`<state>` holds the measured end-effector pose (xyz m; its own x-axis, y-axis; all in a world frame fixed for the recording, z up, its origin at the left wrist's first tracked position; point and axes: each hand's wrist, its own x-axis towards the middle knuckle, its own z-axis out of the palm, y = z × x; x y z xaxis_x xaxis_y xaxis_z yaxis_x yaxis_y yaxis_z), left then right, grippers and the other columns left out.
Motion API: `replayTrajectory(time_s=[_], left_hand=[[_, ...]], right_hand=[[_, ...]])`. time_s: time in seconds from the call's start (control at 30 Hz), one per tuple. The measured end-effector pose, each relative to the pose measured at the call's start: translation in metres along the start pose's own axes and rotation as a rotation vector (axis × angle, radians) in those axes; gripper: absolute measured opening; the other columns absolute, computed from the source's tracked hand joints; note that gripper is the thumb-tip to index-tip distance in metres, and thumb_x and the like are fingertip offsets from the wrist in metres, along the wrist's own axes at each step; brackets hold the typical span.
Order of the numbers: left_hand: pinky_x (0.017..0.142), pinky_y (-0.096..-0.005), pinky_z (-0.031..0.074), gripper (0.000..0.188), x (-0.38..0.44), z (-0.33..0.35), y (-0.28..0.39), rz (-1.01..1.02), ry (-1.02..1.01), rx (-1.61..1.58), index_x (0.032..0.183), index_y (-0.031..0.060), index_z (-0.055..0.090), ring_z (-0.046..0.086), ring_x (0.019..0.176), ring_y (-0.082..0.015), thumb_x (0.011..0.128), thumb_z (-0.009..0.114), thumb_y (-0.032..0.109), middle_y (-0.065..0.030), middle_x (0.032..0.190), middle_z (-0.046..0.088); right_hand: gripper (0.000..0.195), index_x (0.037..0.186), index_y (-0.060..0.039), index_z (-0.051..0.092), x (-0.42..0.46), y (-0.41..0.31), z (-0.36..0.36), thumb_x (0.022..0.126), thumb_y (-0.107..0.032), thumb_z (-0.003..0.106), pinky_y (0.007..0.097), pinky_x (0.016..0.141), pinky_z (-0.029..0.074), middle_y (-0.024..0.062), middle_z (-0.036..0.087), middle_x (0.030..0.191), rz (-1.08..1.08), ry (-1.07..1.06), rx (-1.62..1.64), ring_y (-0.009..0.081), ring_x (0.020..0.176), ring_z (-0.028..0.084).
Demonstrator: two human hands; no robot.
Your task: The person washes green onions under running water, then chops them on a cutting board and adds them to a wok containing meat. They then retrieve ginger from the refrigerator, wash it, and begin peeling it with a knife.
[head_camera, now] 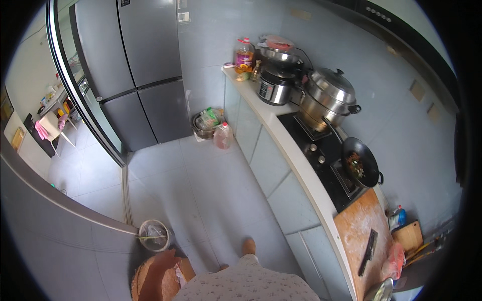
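Observation:
Both of my hands are out of view. Before me, a gas hob [314, 152] is set into a pale counter [280, 131]. A black wok [367, 154] with chopped food in it sits on the nearer burner, its long handle pointing away from me. On the farther burner stands a lidded steel steamer pot [325, 94]. Closer to me, a cleaver [368, 252] lies on a large wooden board [348, 233] dusted with what looks like flour. A crumpled red plastic bag [394, 261] rests at the board's far edge.
An electric pressure cooker [276, 88] and an oil bottle [244, 58] stand at the counter's far end. A waste bin [154, 235] is on the floor near a round brown object [150, 276]. Beside the fridge [150, 45], a plastic jug [223, 137] stands by the cabinets.

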<state>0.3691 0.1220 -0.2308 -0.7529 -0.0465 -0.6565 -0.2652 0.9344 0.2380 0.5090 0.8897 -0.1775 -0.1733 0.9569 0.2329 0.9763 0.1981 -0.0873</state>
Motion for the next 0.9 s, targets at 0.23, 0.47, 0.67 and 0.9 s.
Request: replayTrajectory(time_s=[0.23, 0.47, 0.67, 0.9], left_hand=[[0.088, -0.0439, 0.047, 0.053, 0.097, 0.023, -0.094, 0.000, 0.216, -0.164, 0.118, 0.0027, 0.055, 0.059, 0.103, -0.0379, 0.083, 0.059, 0.042, -0.0213, 0.105, 0.063], [0.081, -0.0423, 0.050, 0.045, 0.099, -0.029, -0.095, -0.489, 0.245, -0.589, 0.110, 0.0005, 0.059, 0.062, 0.092, -0.0391, 0.083, 0.060, 0.037, -0.0195, 0.098, 0.066], [0.081, -0.0419, 0.050, 0.043, 0.126, -0.100, -0.105, -0.647, 0.296, -0.720, 0.109, 0.0009, 0.059, 0.062, 0.091, -0.0384, 0.084, 0.060, 0.036, -0.0191, 0.098, 0.066], [0.080, -0.0414, 0.050, 0.041, 0.183, -0.156, -0.185, -0.766, 0.349, -0.847, 0.108, 0.0015, 0.060, 0.062, 0.091, -0.0375, 0.084, 0.059, 0.034, -0.0187, 0.097, 0.066]], right_hand=[[0.035, 0.103, 0.0038, 0.046, 0.001, -0.149, 0.111, 0.079, -0.014, 0.064, 0.0379, 0.040, 0.046, 0.0131, 0.057, 0.084, -0.087, -0.342, 0.005, 0.0242, 0.052, 0.058], [0.037, 0.070, -0.0019, 0.055, -0.101, -0.584, 0.217, 0.078, -0.038, 0.062, 0.0457, 0.066, 0.047, 0.0167, 0.059, 0.068, -1.247, -0.542, 0.297, 0.0319, 0.071, 0.060], [0.024, 0.084, -0.0019, 0.059, -0.384, -0.909, -0.004, 0.087, -0.026, 0.059, 0.0358, 0.057, 0.051, 0.0099, 0.061, 0.070, -1.604, -1.049, 0.551, 0.0224, 0.058, 0.063], [0.023, 0.090, -0.0025, 0.060, -0.621, -1.070, -0.137, 0.091, -0.025, 0.060, 0.0320, 0.064, 0.052, 0.0096, 0.064, 0.082, -0.911, -2.115, 0.816, 0.0174, 0.072, 0.062]])
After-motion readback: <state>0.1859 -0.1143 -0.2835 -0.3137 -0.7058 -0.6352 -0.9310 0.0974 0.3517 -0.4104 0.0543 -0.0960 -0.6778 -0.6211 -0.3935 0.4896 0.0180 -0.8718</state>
